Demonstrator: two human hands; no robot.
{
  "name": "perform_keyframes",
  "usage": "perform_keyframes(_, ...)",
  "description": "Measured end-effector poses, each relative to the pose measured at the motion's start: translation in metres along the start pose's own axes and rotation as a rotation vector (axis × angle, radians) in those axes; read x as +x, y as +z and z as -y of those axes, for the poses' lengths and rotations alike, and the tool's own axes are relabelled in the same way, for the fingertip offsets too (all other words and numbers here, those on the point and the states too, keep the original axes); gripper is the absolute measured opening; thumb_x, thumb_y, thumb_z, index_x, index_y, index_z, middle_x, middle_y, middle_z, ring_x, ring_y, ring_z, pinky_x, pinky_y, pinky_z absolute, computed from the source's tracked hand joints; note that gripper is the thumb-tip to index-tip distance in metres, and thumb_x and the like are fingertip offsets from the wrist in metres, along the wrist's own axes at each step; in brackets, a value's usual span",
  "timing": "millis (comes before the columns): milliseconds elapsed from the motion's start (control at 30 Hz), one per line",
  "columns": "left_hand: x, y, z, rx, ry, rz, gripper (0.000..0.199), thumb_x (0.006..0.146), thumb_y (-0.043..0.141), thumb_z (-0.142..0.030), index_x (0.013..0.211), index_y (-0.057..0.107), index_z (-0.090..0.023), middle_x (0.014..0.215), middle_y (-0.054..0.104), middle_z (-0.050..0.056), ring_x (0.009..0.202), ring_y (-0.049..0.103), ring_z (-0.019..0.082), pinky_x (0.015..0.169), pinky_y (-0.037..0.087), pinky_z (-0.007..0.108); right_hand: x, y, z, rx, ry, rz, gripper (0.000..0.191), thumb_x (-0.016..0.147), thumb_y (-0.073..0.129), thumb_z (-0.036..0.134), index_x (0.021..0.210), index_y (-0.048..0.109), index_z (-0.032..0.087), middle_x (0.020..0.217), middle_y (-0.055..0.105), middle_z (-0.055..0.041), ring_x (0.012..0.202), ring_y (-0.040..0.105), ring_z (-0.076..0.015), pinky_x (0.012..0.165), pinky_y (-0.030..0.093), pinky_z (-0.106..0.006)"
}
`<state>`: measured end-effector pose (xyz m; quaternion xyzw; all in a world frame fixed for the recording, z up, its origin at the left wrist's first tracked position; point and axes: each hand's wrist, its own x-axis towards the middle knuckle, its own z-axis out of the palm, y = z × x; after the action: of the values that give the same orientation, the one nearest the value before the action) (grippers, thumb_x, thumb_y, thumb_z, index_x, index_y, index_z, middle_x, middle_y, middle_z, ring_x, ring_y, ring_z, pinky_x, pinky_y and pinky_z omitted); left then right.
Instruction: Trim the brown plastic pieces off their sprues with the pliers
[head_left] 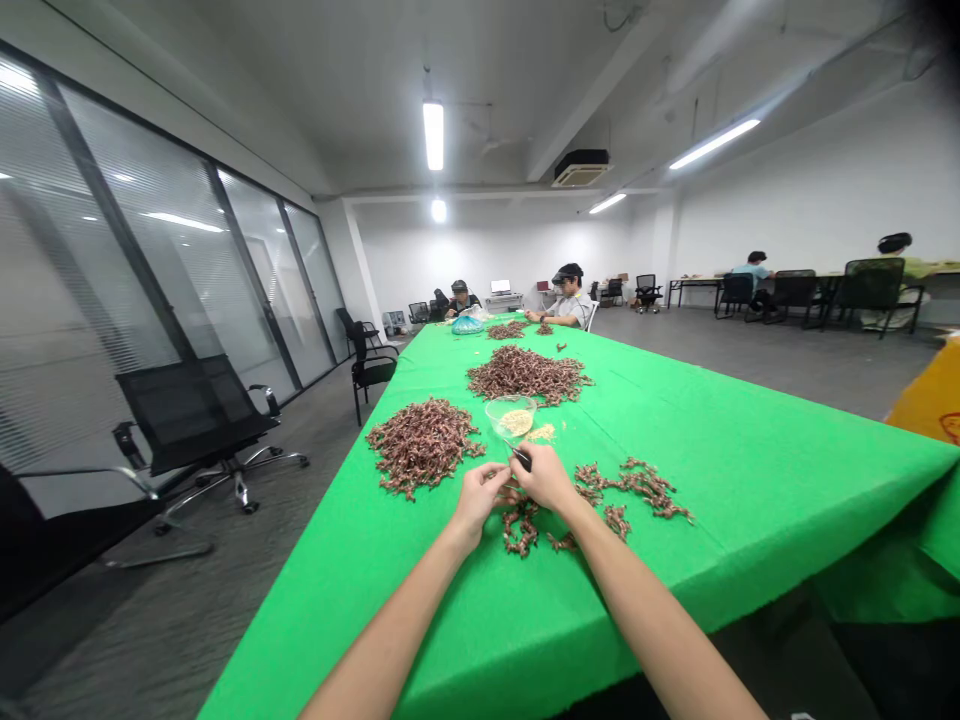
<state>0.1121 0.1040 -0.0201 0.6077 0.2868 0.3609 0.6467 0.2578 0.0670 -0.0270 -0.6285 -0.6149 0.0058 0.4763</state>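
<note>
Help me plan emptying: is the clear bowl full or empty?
Partly filled: pale bits lie in the bowl, while part of its inside shows bare.

Past the left edge of my green cloth-covered tabletop [337, 590] I see a black mesh swivel chair [195, 400], dark grey flooring [142, 610] and black-framed glass partitions [142, 200]; beyond the far edge, a plain white wall [510, 235] under long white lights [433, 135].

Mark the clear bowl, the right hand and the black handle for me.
Clear bowl [493, 412]: head view, bare left wall.
Right hand [547, 478]: head view, back of the hand.
Black handle [523, 458]: head view, the part showing beside the fingers [520, 470].
</note>
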Motion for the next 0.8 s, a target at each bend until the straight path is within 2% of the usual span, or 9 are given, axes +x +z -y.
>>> perform_keyframes(800,0.0015,0.0024,0.0021,-0.008,-0.006,0.011,0.039,0.071,0.076,-0.045,0.089,0.066,-0.012,0.070,0.067,0.005,0.058,0.065,0.014,0.054,0.053,0.023,-0.0014,-0.0043,0.0042,-0.047,-0.009,0.009,0.017,0.087,0.055,0.022,0.071,0.054,0.017,0.062,0.056,0.0003,0.056,0.046,-0.0116,0.057,0.029,-0.022)
